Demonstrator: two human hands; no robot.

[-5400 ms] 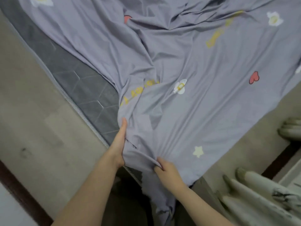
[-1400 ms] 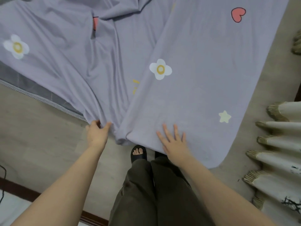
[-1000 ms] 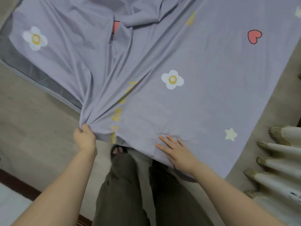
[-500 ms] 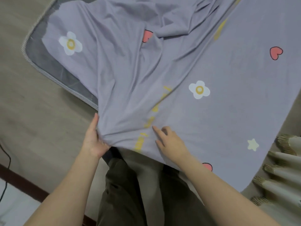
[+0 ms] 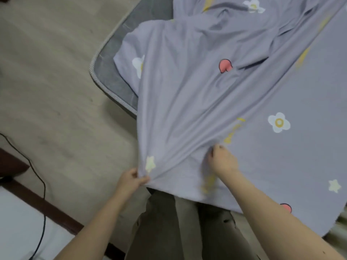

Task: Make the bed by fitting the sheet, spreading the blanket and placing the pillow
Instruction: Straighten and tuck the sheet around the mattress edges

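Observation:
A lilac sheet [image 5: 216, 94] printed with flowers, hearts and stars lies rumpled over a grey mattress [image 5: 110, 76], whose striped-piped corner shows bare at the left. My left hand [image 5: 131, 180] pinches the sheet's near edge beside a pale star. Fingers curled, my right hand [image 5: 222, 159] grips a bunched fold of the sheet a little further in. The cloth fans out in tight creases from both hands. No blanket or pillow is in view.
Beige floor [image 5: 52, 94] lies left of the mattress. A dark wooden strip [image 5: 47, 207] and a black cable [image 5: 40, 181] run along the lower left. My legs in dark trousers [image 5: 169, 228] stand against the bed's near edge.
The view has swung left along the bed toward the bare mattress corner. My right hand went from lying flat on the sheet to gripping a fold. My left hand still holds the edge.

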